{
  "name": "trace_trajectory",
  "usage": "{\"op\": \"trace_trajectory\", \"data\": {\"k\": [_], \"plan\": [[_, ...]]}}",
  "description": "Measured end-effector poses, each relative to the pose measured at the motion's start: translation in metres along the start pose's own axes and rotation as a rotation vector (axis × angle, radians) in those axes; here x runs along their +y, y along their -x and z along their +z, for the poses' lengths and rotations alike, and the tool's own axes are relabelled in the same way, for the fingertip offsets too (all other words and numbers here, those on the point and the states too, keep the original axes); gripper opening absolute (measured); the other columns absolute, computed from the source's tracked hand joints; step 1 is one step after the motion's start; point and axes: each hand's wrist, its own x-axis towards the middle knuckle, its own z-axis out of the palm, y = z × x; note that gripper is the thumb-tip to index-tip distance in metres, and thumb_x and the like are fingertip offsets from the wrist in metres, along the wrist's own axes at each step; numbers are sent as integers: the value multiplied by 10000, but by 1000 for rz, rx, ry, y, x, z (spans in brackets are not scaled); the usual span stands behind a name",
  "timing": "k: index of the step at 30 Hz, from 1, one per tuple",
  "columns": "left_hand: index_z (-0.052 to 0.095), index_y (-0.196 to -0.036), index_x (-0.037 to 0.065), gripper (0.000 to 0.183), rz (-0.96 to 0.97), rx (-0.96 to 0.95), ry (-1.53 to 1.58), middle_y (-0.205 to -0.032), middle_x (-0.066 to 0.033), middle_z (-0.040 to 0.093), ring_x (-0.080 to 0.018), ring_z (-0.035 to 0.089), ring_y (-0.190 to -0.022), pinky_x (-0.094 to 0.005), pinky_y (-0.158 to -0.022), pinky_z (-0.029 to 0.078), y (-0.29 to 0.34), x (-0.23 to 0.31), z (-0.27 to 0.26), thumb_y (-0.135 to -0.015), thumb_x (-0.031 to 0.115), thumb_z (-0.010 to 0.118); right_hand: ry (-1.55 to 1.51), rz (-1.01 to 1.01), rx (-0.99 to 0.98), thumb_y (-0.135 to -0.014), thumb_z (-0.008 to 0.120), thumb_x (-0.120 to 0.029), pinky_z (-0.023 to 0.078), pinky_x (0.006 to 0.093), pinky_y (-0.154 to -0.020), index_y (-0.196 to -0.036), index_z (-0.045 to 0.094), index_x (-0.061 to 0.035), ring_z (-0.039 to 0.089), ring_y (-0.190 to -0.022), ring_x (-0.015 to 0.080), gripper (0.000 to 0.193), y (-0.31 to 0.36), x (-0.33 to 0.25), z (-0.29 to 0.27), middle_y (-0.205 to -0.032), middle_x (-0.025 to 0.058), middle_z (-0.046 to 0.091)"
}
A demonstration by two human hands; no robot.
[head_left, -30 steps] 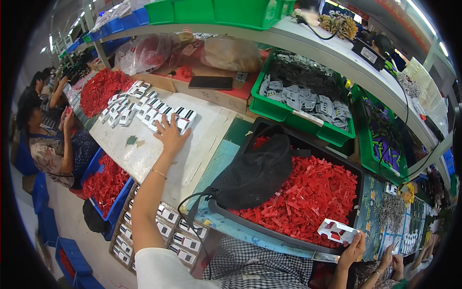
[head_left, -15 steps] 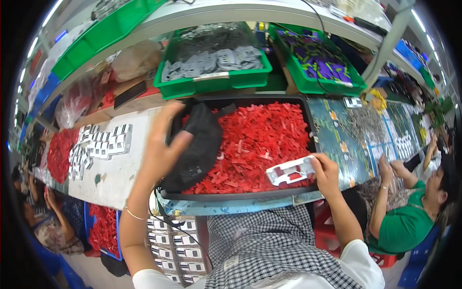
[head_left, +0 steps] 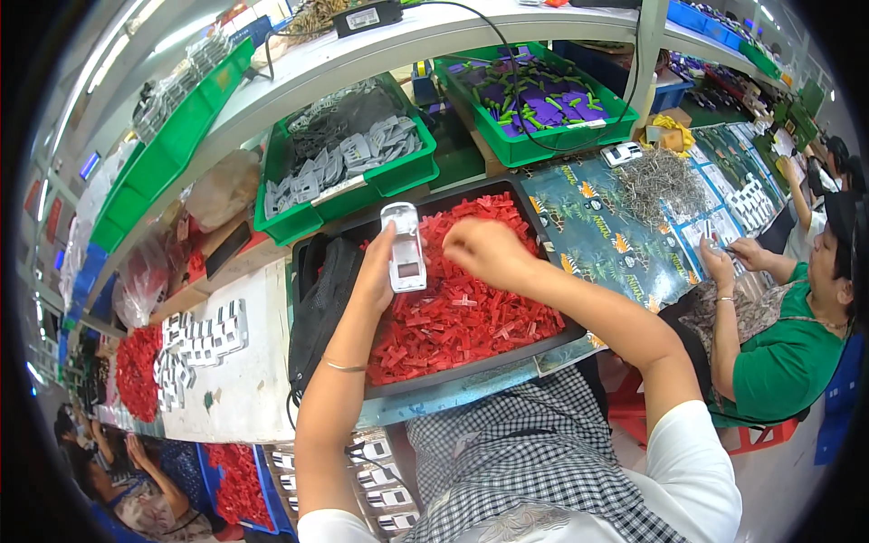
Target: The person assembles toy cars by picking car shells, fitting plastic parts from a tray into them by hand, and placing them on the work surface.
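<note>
My left hand (head_left: 371,271) grips a white plastic toy car body (head_left: 407,233), held upright with its hollow side partly showing. Beside it, my right hand (head_left: 493,255) hovers with fingers pinched together; what they hold, if anything, is hidden. Both hands are above a black tray (head_left: 489,363) heaped with small red plastic pieces (head_left: 453,317). A black cloth bag (head_left: 319,303) lies along the tray's left side, next to my left forearm.
Green bins of grey parts (head_left: 348,154) and purple-green parts (head_left: 552,104) stand behind the tray. White car bodies (head_left: 213,333) and a red pile (head_left: 138,371) lie left. Metal pins (head_left: 661,185) are at right, near a green-shirted co-worker (head_left: 778,362).
The car body has passed from my right hand to my left. My left hand has left the bag's top, and my right hand has moved inward over the red pieces. The view has turned.
</note>
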Motion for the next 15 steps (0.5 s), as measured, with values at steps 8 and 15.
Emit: {"op": "trace_trajectory", "data": {"k": [8,15], "plan": [[551,-1196,62,520,77,80,184,-980,-138,683,-279,697,-782,-403,-680,592,-8,1,-3,-1051,510,332,481,38,-333,-727,738,-115,533,489,-702,-881,652,-31,672,-889,377,195,-12,16,46,-954,160,684],[564,-1208,52,503,65,84,155,-1023,-116,677,-242,681,-881,-392,-806,572,-3,5,-4,-1058,479,346,138,-27,159,-766,671,-25,542,400,-696,-965,667,-66,660,-838,284,204,-9,7,22,-920,81,636]]}}
